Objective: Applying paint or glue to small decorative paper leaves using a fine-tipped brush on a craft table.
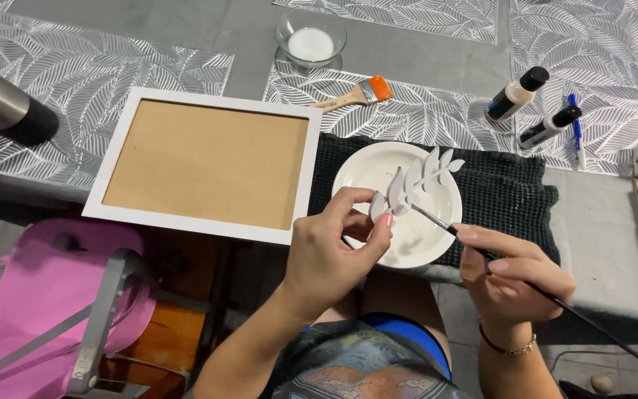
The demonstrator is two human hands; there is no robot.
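Over the white plate (363,174), from the head camera, your left hand (330,255) pinches the stem end of a white leaf sprig (415,181) between thumb and fingers (378,225), holding it tilted above the dish. Your right hand (511,277) grips a thin dark paintbrush (555,299) pencil-style, fingers pressed together around the handle, its tip touching the sprig's lower leaves. Keep the sprig steady over the plate and stroke lightly along each leaf, I would judge. The sprig looks flat, matte white, with paired rounded leaflets. A white picture frame (105,185) lies left on the surface.
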